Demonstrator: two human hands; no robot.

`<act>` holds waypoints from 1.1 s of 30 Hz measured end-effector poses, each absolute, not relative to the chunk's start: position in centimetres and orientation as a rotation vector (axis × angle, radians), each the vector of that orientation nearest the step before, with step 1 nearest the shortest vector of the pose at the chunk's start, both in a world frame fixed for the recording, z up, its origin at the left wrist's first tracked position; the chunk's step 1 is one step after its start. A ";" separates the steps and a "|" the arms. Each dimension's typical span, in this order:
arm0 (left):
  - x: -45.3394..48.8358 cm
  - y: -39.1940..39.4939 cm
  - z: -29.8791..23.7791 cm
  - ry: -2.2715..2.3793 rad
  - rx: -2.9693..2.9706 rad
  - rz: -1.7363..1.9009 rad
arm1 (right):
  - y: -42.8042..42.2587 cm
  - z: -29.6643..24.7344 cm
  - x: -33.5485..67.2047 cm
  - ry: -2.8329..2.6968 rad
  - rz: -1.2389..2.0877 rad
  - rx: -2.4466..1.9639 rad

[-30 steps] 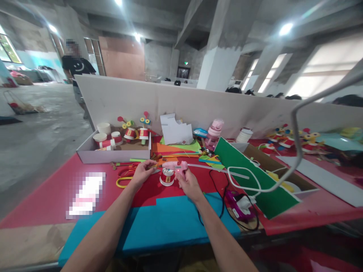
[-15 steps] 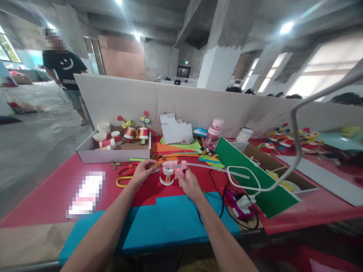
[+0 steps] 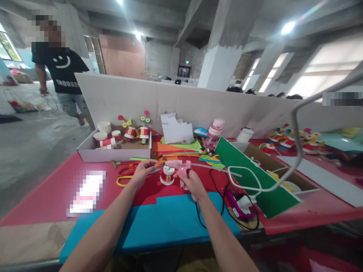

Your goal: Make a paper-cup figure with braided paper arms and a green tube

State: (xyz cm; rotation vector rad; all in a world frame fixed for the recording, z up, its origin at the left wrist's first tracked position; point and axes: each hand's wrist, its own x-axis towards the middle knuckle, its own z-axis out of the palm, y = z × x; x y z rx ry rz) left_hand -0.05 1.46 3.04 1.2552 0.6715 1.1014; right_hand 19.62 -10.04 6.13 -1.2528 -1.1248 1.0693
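crosswise, the pink glue gun (image 3: pixel 176 164) points leftward.

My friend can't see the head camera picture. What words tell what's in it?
A person's right hand holds a pink glue gun, its nozzle toward the left hand, which pinches a small orange piece. Between the hands, an upside-down red-and-white paper cup stands on a red-covered table; a white-sided box of cups and colourful figures sits farther back, left.
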 end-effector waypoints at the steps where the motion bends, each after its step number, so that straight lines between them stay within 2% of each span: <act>1: 0.0 1.5 3.0 0.658 1.230 1.098 | -10.0 6.1 19.7 -1.116 1.089 -1.241; 6: 0.1 1.3 3.1 0.601 1.130 1.077 | -9.5 5.6 20.3 -1.056 1.116 -1.188; 9: 0.1 1.4 3.1 0.565 1.094 1.092 | -8.6 4.9 21.4 -0.997 1.016 -1.260; 15: -0.2 1.8 2.7 0.534 1.060 1.101 | -6.0 2.7 25.8 -1.259 0.462 -1.897; 21: -0.5 2.1 2.7 0.568 1.085 1.149 | -5.2 1.1 27.9 -1.466 0.332 -2.235; 25: -0.5 2.1 2.7 0.659 1.151 1.197 | -5.4 1.5 27.8 -1.454 0.166 -2.238; 28: -0.5 1.9 2.8 0.738 1.262 1.204 | -5.7 2.3 26.0 -1.331 0.026 -2.063; 33: -0.4 2.0 2.7 0.842 1.554 1.183 | -5.4 1.9 19.8 -1.375 0.458 -1.405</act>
